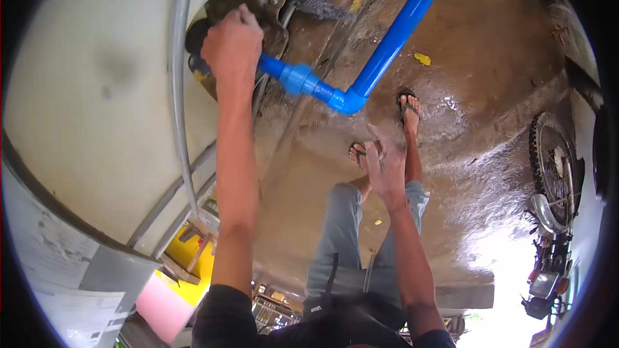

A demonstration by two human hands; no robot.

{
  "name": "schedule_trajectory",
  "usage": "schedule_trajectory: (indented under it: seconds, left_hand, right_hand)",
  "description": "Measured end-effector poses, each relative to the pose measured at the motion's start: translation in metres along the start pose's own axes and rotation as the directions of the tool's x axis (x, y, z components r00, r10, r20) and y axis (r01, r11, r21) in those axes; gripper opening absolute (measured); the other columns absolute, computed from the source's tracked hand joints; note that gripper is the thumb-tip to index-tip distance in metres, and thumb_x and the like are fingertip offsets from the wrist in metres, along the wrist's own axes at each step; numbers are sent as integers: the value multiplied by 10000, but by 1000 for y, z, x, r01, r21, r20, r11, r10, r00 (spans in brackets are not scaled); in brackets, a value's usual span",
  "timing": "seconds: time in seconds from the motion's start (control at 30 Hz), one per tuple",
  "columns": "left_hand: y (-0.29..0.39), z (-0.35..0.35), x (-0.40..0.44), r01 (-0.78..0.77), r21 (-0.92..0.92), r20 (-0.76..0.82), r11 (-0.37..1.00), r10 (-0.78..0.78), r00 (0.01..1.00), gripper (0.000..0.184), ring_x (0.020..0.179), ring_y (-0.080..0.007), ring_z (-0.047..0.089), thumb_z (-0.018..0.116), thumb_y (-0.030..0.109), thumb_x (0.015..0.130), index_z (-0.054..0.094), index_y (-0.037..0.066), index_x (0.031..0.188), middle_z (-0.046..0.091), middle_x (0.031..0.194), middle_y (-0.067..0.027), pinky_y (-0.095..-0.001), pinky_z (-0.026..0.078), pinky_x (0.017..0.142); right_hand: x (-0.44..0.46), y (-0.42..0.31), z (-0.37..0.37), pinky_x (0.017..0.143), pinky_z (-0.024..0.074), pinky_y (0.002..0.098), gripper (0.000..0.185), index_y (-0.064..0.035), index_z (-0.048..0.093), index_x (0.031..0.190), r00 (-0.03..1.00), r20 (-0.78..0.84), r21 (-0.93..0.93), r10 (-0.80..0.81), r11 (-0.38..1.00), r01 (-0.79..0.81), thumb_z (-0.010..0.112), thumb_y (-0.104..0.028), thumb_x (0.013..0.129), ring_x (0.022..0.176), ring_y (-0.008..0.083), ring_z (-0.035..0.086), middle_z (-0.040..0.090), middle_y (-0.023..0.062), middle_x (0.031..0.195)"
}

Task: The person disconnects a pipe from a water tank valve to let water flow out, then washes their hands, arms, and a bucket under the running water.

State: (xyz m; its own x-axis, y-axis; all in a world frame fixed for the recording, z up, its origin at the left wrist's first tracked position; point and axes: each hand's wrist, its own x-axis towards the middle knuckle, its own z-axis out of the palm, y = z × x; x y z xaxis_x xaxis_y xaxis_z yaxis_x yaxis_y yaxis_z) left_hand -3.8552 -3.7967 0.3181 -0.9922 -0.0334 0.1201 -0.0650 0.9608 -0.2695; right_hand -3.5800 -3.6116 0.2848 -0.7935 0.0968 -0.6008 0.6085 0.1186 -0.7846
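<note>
Left hand (233, 42) is sitting with fingers curled at the near end of a bright blue plastic pipe (403, 33), in front of a rounded black fitting (195, 37) beside a large cream-coloured tank (90, 109); cannot tell whether the fingers are clamping pipe or fitting, since the back of the hand is hiding the contact. Right hand (387, 164) is hanging well apart from it, fingers loosely bent, nothing visible in them. Pipe is running from the left hand through a ribbed light-blue plastic coupling (298, 80) to a smooth blue plastic elbow (348, 101), then slanting out past the top edge of view. Risks, as judged: the long arm beyond the elbow is possibly acting as a lever, so any knock on it could be twisting the coupling or straining the joint at the fitting. Only one hand is near that joint; a wet grip could be slipping, knocking knuckles on nearby metal. Brown wet floor (451, 135) is shining around the black flip-flops (409, 108), so a sideways pull could be costing footing.
</note>
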Motion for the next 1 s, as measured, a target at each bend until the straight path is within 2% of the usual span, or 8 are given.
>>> schedule_trajectory:
  seconds: [0.13, 0.23, 0.37, 0.4, 0.5, 0.63, 0.77, 1.0]
  left_hand:
    - [-14, -20, -12, -32, -288, 192, 957, 91, 977, 417, 751, -393, 630, 572, 494, 869, 642, 84, 847, 662, 741, -165, -474, 473, 716]
    - [-33, -24, -19, -323, -370, -53, 871, 327, 944, 410, 747, -348, 605, 623, 478, 843, 634, 68, 836, 642, 735, -145, -442, 441, 794]
    - [-59, -23, -28, -307, -310, -9, 900, 320, 947, 394, 780, -329, 553, 656, 438, 828, 627, 45, 816, 604, 740, -144, -425, 411, 822]
    - [-64, -16, -24, -288, -336, 41, 897, 319, 947, 396, 792, -364, 554, 687, 434, 791, 599, 48, 798, 585, 752, -162, -474, 431, 705]
    - [-71, -11, -19, -404, -185, 49, 896, 419, 907, 336, 849, -369, 546, 698, 367, 765, 593, 52, 815, 585, 798, -156, -459, 431, 720]
    - [-69, 6, -16, -524, -90, -216, 847, 497, 840, 337, 905, -328, 536, 692, 265, 737, 594, 50, 977, 585, 846, -124, -464, 422, 767]
    - [-78, 27, -18, -403, 71, -74, 913, 408, 910, 395, 911, -313, 554, 687, 269, 744, 584, 45, 1053, 590, 858, -100, -473, 418, 786]
    - [-56, 29, -11, -247, 108, -28, 963, 251, 968, 442, 963, -303, 561, 675, 351, 777, 592, 57, 1096, 613, 963, -115, -456, 424, 819]
  right_hand:
    - [0, -30, 11, 754, 498, 353, 296, -45, 592, 1183, 994, -11, -8, -105, 994, 105, 552, -150, 910, 840, 273, 640, 651, 163, 1002]
    - [9, -53, 16, 754, 499, 361, 253, -42, 601, 1134, 977, -12, 34, -214, 976, 214, 554, -150, 910, 840, 284, 641, 643, 159, 1001]
    - [48, -114, 36, 771, 490, 371, 200, -25, 603, 1047, 932, -32, 160, -362, 918, 362, 567, -155, 899, 857, 314, 617, 616, 165, 976]
    - [66, -133, 50, 786, 482, 373, 197, -20, 600, 1018, 922, -87, 251, -377, 887, 387, 578, -168, 891, 875, 325, 602, 603, 169, 961]
    - [133, -165, 110, 838, 460, 379, 223, -11, 602, 983, 843, -296, 402, -449, 743, 536, 610, -199, 862, 943, 336, 565, 579, 185, 974]
    - [178, -203, 142, 699, 496, 383, 192, -1, 619, 932, 933, -210, 580, -293, 731, 360, 628, -175, 853, 753, 331, 621, 624, 192, 815]
    - [192, -205, 164, 593, 501, 394, 165, -14, 630, 873, 890, -399, 508, -222, 755, 416, 637, -177, 852, 640, 368, 625, 626, 192, 702]
    - [222, -228, 170, 619, 493, 467, 157, -8, 592, 793, 970, -89, 275, -228, 930, 244, 618, -159, 760, 672, 384, 616, 612, 197, 709]
